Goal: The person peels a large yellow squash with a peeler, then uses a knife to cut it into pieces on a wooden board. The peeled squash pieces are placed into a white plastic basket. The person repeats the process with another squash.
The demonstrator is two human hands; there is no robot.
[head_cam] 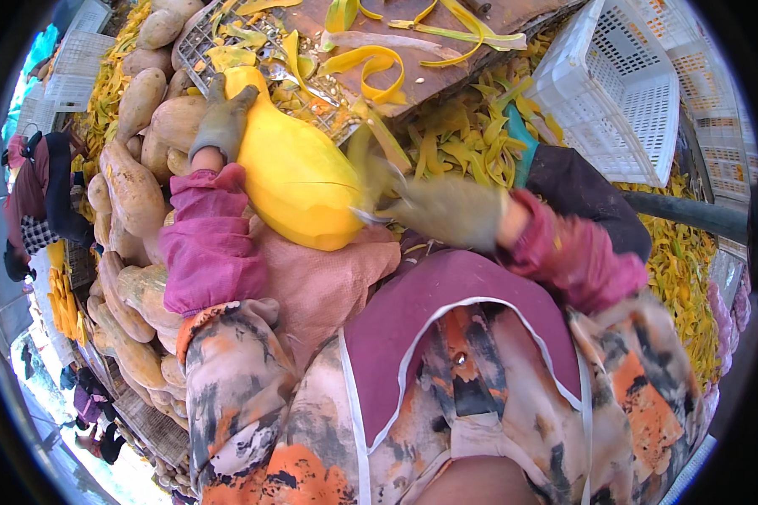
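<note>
My gloved left hand (223, 117) grips the narrow neck of a peeled yellow squash (303, 180), which lies slanting across a pinkish woven sack (325, 284) at my lap. A thin crack runs over its wide end. At that end, my gloved right hand (455, 211) is blurred and closed around a peeler (369, 216), whose metal part touches or nearly touches the squash. A blurred strip of peel hangs by the fingers. Beyond the squash, a wire rack (196, 47) and a brown board (436, 76) bear peel strips, seeds and a metal tool.
Unpeeled squashes (132, 189) are heaped at the left. Loose peel (474, 148) lies beyond my right hand and farther right. White plastic crates (631, 95) stand at upper right, near a dark bar (688, 211). Several people (44, 189) are at the far left.
</note>
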